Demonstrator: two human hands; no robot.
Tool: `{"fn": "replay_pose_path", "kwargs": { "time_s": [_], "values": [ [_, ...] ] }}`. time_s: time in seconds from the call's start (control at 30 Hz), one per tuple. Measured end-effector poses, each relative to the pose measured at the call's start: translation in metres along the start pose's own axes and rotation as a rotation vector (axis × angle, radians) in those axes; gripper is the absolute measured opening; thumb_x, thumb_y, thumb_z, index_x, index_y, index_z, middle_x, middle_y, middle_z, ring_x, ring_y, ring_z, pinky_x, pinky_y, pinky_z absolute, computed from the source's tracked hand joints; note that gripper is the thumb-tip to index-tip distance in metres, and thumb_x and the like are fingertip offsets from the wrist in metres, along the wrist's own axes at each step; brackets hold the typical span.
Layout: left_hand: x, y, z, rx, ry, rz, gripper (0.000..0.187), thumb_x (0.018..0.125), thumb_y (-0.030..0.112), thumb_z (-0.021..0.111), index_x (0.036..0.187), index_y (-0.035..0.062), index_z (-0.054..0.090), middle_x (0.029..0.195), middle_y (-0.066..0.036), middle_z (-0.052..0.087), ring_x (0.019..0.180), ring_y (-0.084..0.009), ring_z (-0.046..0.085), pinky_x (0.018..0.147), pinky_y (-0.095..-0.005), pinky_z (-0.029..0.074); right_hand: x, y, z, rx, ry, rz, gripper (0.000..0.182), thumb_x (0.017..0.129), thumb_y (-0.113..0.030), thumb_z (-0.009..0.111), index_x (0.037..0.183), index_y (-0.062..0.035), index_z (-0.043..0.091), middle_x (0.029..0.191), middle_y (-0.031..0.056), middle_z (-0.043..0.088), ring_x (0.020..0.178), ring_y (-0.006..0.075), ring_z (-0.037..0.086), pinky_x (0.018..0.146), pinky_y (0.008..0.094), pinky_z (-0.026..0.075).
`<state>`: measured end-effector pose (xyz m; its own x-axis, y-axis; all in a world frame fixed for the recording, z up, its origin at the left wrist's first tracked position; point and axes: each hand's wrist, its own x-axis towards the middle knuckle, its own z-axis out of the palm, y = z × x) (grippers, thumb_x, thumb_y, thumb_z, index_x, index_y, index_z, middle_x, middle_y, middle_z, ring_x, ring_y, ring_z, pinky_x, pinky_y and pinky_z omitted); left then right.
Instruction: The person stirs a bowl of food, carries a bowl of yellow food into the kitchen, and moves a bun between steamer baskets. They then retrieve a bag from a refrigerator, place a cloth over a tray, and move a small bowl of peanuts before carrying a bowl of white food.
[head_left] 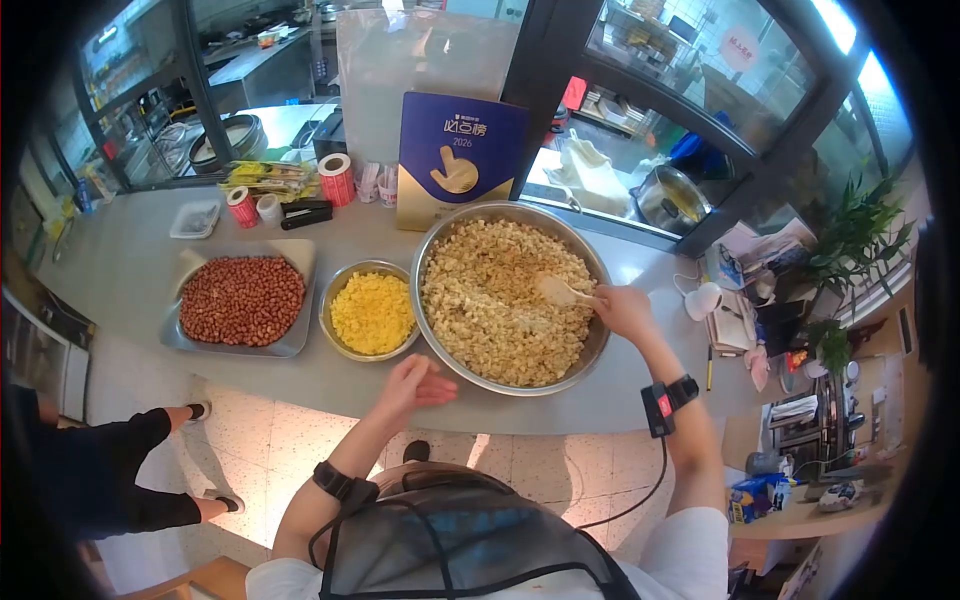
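My right hand [625, 312] is closed around the handle of a pale serving spoon [556, 290] at the right rim of a large steel bowl [436, 352]. The spoon's head rests in the pale, crumbly diced food [500, 315] that fills this bowl, with a browner patch near the spoon. My left hand [412, 390] hovers by the counter's front edge, fingers loosely extended and nothing in them. Just beyond it stands a smaller steel bowl [338, 345] of yellow crumbled food [372, 313]. Farther left, a metal tray [305, 262] holds reddish-brown peanuts [243, 300].
Behind the bowls are a blue and gold sign [460, 150], red label rolls [336, 180], a black stapler [306, 214] and a small clear container [195, 220]. Papers and a plant [860, 235] stand right. Another person [100, 460] is at lower left.
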<state>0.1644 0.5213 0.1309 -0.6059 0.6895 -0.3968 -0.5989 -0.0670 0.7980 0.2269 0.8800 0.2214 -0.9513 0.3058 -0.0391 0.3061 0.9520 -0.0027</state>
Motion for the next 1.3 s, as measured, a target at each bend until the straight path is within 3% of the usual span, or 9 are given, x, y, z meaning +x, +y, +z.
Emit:
{"fn": "replay_pose_path", "kwargs": {
  "time_s": [0.13,0.3,0.5,0.63,0.7,0.73,0.8,0.9,1.3],
  "values": [
    [-0.020,-0.012,-0.044,-0.116,0.083,-0.045,0.029,0.092,0.035,0.036,0.099,0.0070,0.042,0.088,-0.018,0.061,0.078,-0.0237,0.062,0.069,-0.0287,0.050,-0.036,0.014,0.004,0.215,0.170,-0.003,0.025,0.080,-0.030,0.055,0.089,-0.0081,0.059,0.065,0.0129,0.058,0.064,0.0310,0.057,0.057,0.0407,0.044],
    [-0.019,-0.003,-0.077,-0.081,0.218,-0.026,0.030,0.092,0.035,0.037,0.098,0.0061,0.043,0.089,-0.019,0.060,0.076,-0.0230,0.062,0.067,-0.0285,0.051,-0.077,0.008,0.014,0.452,0.447,0.281,0.020,0.082,-0.023,0.056,0.091,-0.0057,0.056,0.055,0.0104,0.050,0.050,0.0234,0.050,0.049,0.0338,0.039],
    [-0.013,0.011,-0.078,0.035,0.474,0.110,0.025,0.091,0.027,0.041,0.093,0.0028,0.045,0.091,-0.015,0.058,0.074,-0.0209,0.062,0.064,-0.0272,0.051,-0.114,0.013,0.070,0.528,0.340,0.347,0.019,0.086,-0.023,0.051,0.091,-0.0056,0.056,0.051,0.0040,0.050,0.045,0.0131,0.049,0.045,0.0267,0.038],
    [-0.007,0.018,-0.088,-0.049,0.497,0.171,0.020,0.090,0.021,0.043,0.096,0.0017,0.047,0.093,-0.012,0.057,0.075,-0.0203,0.061,0.067,-0.0271,0.051,-0.123,-0.008,0.102,0.740,0.263,0.349,0.017,0.085,-0.021,0.052,0.089,-0.0048,0.056,0.052,0.0106,0.051,0.045,0.0260,0.049,0.047,0.0340,0.039],
    [0.000,0.015,-0.097,-0.068,0.499,0.203,0.020,0.090,0.019,0.043,0.099,0.0014,0.047,0.094,-0.011,0.057,0.077,-0.0202,0.061,0.068,-0.0273,0.051,-0.129,-0.030,0.093,0.487,0.091,0.283,0.016,0.082,-0.016,0.051,0.093,-0.0056,0.057,0.068,0.0142,0.058,0.062,0.0302,0.057,0.054,0.0354,0.045],
    [0.004,0.015,-0.099,-0.092,0.489,0.235,0.021,0.090,0.017,0.043,0.103,0.0010,0.048,0.094,-0.010,0.057,0.080,-0.0200,0.060,0.069,-0.0275,0.050,-0.129,-0.041,0.096,0.487,0.096,0.286,0.016,0.082,-0.016,0.051,0.093,-0.0056,0.057,0.068,0.0142,0.058,0.062,0.0302,0.057,0.054,0.0354,0.045],
    [0.004,0.014,-0.104,-0.090,0.469,0.235,0.022,0.090,0.016,0.043,0.104,0.0009,0.048,0.095,-0.010,0.057,0.081,-0.0194,0.060,0.070,-0.0278,0.050,-0.128,-0.063,0.101,0.190,0.143,-0.089,0.023,0.073,-0.009,0.055,0.095,-0.0056,0.057,0.093,0.0162,0.059,0.086,0.0343,0.055,0.073,0.0410,0.045],
    [0.005,0.018,-0.105,-0.082,0.440,0.237,0.022,0.090,0.015,0.042,0.106,0.0009,0.048,0.097,-0.009,0.057,0.083,-0.0183,0.059,0.072,-0.0284,0.050,-0.117,-0.087,0.107,0.165,0.249,-0.222,0.033,0.066,-0.007,0.057,0.099,-0.0071,0.057,0.110,0.0168,0.052,0.103,0.0371,0.045,0.086,0.0463,0.039],
    [0.010,0.049,-0.114,-0.070,0.452,0.347,0.020,0.089,0.012,0.042,0.104,0.0012,0.050,0.097,-0.008,0.057,0.082,-0.0160,0.059,0.073,-0.0287,0.049,-0.105,-0.107,0.100,0.183,0.282,-0.104,0.044,0.063,-0.007,0.059,0.107,-0.0051,0.053,0.115,0.0184,0.049,0.107,0.0383,0.043,0.092,0.0464,0.034]
  ]
}}
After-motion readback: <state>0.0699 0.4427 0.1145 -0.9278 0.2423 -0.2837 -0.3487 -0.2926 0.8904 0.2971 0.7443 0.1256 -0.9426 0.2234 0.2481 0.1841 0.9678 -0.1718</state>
